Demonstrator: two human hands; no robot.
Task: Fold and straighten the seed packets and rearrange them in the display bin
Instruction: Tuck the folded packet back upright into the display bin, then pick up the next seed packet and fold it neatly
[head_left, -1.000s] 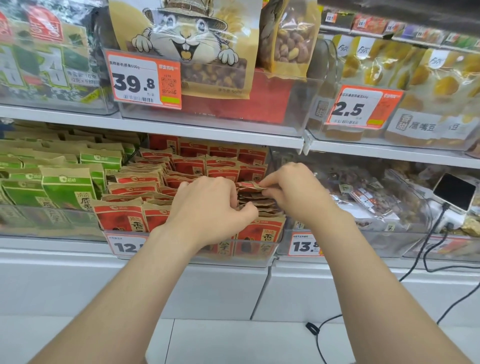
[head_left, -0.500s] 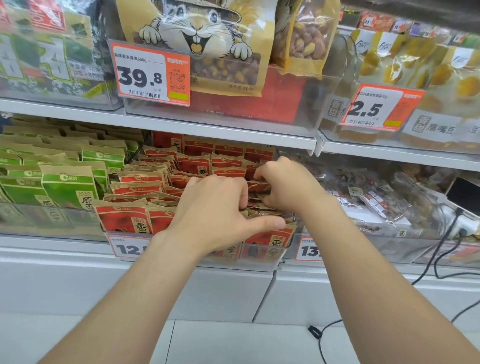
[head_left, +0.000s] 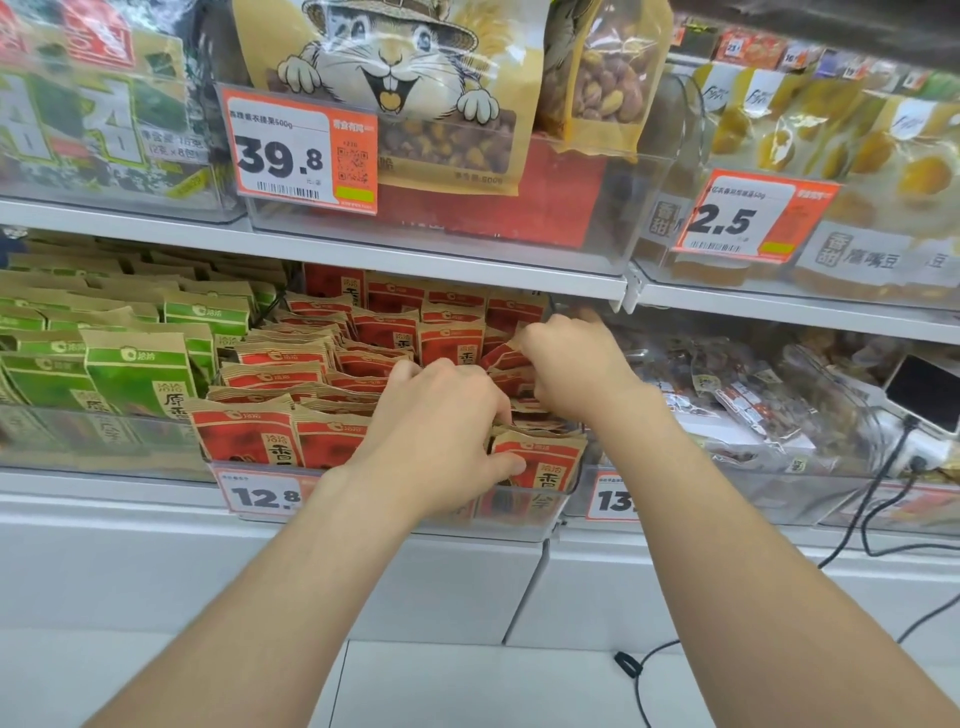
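Red and brown seed packets (head_left: 291, 358) fill a clear display bin (head_left: 519, 512) on the middle shelf. My left hand (head_left: 441, 421) reaches into the right column of packets; its thumb lies on the front packet (head_left: 540, 467) and its curled fingers dig in behind it. My right hand (head_left: 576, 364) is farther back in the same column, fingers curled round the bent top of a red packet (head_left: 501, 356). What lies under both palms is hidden.
Green seed packets (head_left: 135, 364) fill the bin to the left. A bin of clear-wrapped snacks (head_left: 727, 410) stands to the right, with a phone (head_left: 924, 392) and black cables (head_left: 883, 530) beyond. The upper shelf edge (head_left: 415, 260) hangs just above my right hand. Price tags (head_left: 260, 496) line the front.
Both hands have pushed deeper into the right column. My right hand moved back and up toward the shelf edge, still on a packet. My left hand dropped lower onto the front packets.
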